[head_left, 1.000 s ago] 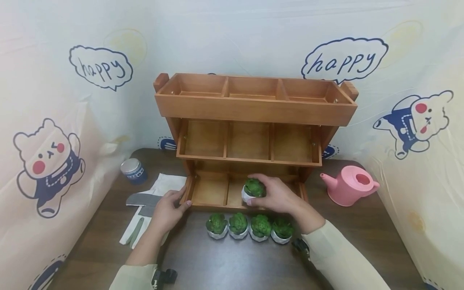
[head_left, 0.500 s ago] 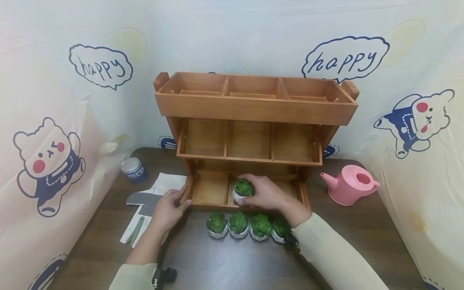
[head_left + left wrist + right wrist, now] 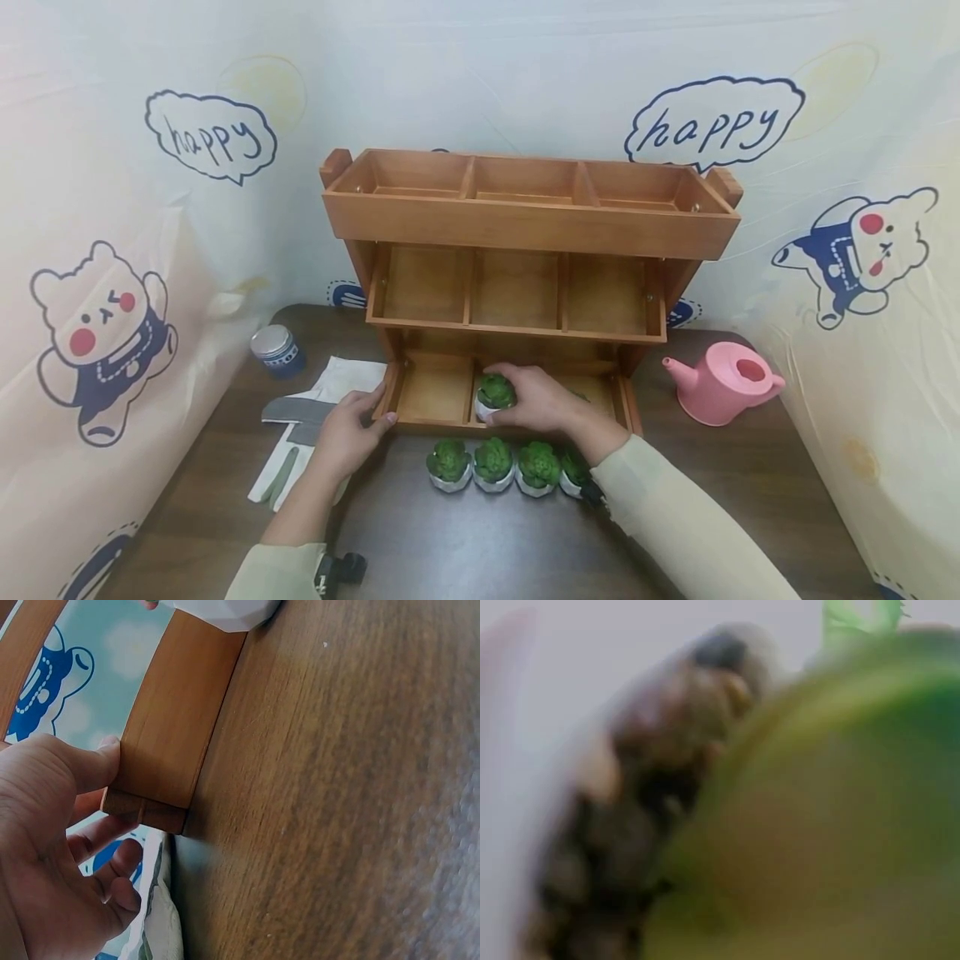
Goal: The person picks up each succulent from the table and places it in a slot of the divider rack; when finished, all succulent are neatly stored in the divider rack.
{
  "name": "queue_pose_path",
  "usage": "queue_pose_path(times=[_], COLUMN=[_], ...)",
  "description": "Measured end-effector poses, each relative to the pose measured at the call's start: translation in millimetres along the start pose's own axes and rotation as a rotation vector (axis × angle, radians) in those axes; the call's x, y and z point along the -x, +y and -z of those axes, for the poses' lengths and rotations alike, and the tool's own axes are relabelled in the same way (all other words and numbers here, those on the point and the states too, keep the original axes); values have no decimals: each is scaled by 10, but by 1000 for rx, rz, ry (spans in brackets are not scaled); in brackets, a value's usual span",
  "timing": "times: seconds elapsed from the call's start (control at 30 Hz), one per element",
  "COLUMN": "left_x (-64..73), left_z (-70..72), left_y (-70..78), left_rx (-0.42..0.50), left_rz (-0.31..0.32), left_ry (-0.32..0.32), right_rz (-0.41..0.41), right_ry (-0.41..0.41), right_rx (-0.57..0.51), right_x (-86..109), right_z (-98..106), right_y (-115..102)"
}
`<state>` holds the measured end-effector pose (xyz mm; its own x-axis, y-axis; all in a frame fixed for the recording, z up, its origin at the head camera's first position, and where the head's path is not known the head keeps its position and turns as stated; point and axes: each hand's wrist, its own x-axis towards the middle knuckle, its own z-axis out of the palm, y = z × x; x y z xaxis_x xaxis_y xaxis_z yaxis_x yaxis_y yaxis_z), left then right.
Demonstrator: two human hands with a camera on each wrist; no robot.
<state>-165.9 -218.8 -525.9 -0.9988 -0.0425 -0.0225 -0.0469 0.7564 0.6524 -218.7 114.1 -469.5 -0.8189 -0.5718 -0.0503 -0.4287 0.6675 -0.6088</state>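
My right hand (image 3: 536,400) grips a small potted succulent (image 3: 496,392) with green leaves and a white faceted pot. It holds the pot upright at the left side of the middle compartment in the lowest tier of a wooden plant stand (image 3: 528,232). My left hand (image 3: 352,433) pinches the left front corner of that tier; in the left wrist view its thumb presses the front board (image 3: 176,712) with fingers behind. Several matching succulents (image 3: 450,463) stand in a row before the stand. The right wrist view is filled by blurred green leaf (image 3: 817,825) and dark pebbles (image 3: 615,847).
Right of the stand is a pink watering can (image 3: 723,383). On the left lie white and grey gloves (image 3: 300,417), with a blue lidded can (image 3: 277,352) behind. A bit of green (image 3: 579,396) shows in the right compartment, mostly hidden by my right hand.
My right hand has slid left with the succulent, toward the left divider of the middle compartment. The right sleeve now covers more of the row's rightmost plant. My left hand keeps its place.
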Motion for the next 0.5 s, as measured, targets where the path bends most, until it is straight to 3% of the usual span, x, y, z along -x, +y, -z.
queue_pose_path(times=[0.5], left_x=[-8], left_z=[-3], left_y=[5], left_rx=[1], left_rz=[10], left_ry=[-6], right_rz=[-34], right_ry=[-71], right_rx=[48], right_x=[-55], right_z=[-157], right_y=[66])
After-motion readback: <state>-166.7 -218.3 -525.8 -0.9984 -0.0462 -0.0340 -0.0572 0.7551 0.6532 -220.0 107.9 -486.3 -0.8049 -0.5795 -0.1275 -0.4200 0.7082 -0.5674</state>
